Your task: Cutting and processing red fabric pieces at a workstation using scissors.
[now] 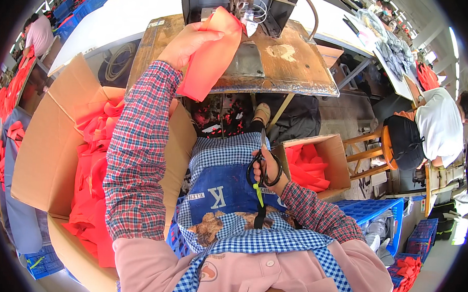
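At upper centre, the red cloth (212,59) is pinched in the left hand (190,41), right by the machine (277,17) on the counter (300,70). Mid-frame, scissors (263,139) are gripped in the right hand (269,172). Feeding or removal seems in hand; which cannot be told. Next, careful cloth guidance is probably called for.

head cam: left lens of head-worn pair, wide fisheye
aim: down and forward over the lap, upright
pink shirt (244,274): bottom edge, nearest the lens
checked apron (232,187): centre, near, seen from above
left hand (189,42), right hand (271,171): both in frame, near
wooden table (305,65): top centre, farther out
stool (388,148): right side, well off
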{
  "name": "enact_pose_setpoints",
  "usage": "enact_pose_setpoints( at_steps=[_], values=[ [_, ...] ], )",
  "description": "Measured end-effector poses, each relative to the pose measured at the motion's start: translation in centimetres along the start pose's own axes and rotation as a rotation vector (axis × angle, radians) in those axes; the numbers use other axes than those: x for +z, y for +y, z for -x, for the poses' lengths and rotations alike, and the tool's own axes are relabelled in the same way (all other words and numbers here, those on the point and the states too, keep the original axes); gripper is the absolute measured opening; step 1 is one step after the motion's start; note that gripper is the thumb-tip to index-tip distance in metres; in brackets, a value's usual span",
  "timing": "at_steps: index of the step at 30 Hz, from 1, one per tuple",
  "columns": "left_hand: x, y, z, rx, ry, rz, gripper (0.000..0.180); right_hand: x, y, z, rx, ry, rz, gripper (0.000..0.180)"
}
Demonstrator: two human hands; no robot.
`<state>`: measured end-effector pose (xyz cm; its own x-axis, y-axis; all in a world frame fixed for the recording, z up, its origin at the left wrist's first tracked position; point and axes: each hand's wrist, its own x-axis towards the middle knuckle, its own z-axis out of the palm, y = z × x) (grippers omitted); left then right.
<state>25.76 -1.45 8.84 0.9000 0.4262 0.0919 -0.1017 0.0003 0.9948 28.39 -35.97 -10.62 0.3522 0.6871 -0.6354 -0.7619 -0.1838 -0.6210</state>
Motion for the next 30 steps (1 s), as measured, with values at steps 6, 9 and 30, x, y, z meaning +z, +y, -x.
enact_pose_setpoints(
  at_steps=[6,9,30],
  values=[
    [0.2,0.2,0.3,-0.012,-0.05,-0.042,0.043,-0.7,0.5,-0.2,-0.006,-0.027,-0.033,0.046],
    [0.0,0.1,0.6,-0.039,-0.059,-0.045,0.043,-0.6,0.6,-0.2,-0.01,-0.03,-0.034,0.045],
    [16.8,-0.9,8.6,0.219,-0.69,-0.324,0.069,-1.0,1.1,-0.7,-0.053,-0.002,-0.009,0.039]
  ],
)
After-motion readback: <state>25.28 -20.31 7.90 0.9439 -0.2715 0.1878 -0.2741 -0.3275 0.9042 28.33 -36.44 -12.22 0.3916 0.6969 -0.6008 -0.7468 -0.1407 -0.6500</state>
